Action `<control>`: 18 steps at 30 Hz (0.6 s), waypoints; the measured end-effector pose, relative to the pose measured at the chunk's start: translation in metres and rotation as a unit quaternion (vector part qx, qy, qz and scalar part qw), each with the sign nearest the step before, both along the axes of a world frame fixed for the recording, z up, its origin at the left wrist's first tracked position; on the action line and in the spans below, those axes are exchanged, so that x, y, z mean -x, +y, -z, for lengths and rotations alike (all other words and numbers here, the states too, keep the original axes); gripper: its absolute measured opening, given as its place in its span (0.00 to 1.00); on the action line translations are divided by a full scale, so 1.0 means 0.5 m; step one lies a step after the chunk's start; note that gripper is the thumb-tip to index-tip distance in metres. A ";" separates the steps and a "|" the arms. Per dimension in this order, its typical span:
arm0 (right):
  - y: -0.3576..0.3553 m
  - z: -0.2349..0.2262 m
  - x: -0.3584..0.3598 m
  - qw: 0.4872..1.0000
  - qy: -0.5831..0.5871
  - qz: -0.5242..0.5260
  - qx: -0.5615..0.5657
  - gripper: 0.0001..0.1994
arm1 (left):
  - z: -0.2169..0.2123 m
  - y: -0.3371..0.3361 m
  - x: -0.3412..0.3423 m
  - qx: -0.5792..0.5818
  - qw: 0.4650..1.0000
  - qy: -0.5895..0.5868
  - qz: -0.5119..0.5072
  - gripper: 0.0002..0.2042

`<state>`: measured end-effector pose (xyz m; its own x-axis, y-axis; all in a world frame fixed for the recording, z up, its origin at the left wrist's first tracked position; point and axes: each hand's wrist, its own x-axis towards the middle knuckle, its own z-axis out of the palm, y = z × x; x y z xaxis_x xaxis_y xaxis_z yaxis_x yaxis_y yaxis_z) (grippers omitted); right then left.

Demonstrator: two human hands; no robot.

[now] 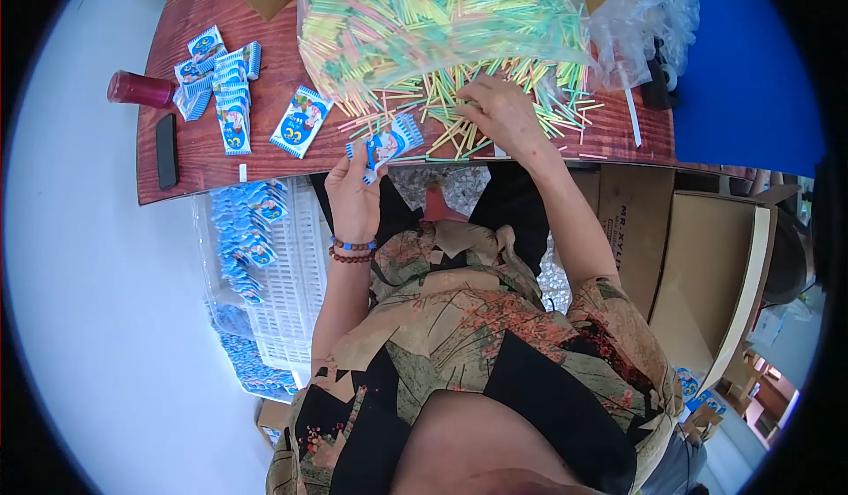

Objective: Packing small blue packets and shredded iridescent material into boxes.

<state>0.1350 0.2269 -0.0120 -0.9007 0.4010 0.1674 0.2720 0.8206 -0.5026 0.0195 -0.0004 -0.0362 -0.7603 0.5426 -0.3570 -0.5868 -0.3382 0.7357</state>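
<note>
My left hand (353,190) pinches a small blue-and-white packet (389,142) over the table's near edge. Its fingers and thumb close on the packet's left side. To the right, my right hand (505,115) reaches into a loose pile of thin pastel straws (450,128), yellow, green and pink. Its fingers are curled together at the pile; whatever lies between the fingertips is too small to make out. Behind the pile a large clear plastic bag (442,18) bulges with more straws. Another blue-and-white packet (301,122) lies flat left of my left hand.
Several packets (231,98) overlap at the table's left, near a dark red jar (141,90) and a black phone (167,151). Below the left edge, a white plastic crate (296,274) stands beside strips of packets. A cardboard box (707,274) is at the right.
</note>
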 end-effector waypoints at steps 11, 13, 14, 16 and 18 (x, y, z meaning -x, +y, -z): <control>-0.012 -0.004 -0.002 0.980 -0.060 -0.096 -0.161 0.31 | 0.005 -0.023 0.008 -0.019 0.999 -0.025 -0.034 0.08; -0.003 0.002 0.013 0.981 -0.053 -0.097 -0.162 0.31 | 0.001 -0.020 0.006 -0.019 0.999 -0.030 -0.036 0.08; 0.001 0.004 0.021 0.981 -0.045 -0.098 -0.162 0.31 | 0.001 -0.019 0.004 -0.020 0.999 -0.030 -0.036 0.08; 0.006 0.006 0.037 0.980 -0.052 -0.099 -0.164 0.31 | 0.000 -0.021 0.003 -0.009 0.999 -0.025 -0.030 0.08; 0.004 0.005 0.050 0.979 -0.059 -0.099 -0.165 0.31 | 0.002 -0.022 0.003 -0.011 0.999 -0.026 -0.030 0.08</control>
<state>0.1100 0.2290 -0.0146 -0.9764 0.1571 0.1480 0.1306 0.9759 -0.1748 0.0182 -0.0116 -0.0372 -0.7725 0.5054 -0.3844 -0.6019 -0.3901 0.6968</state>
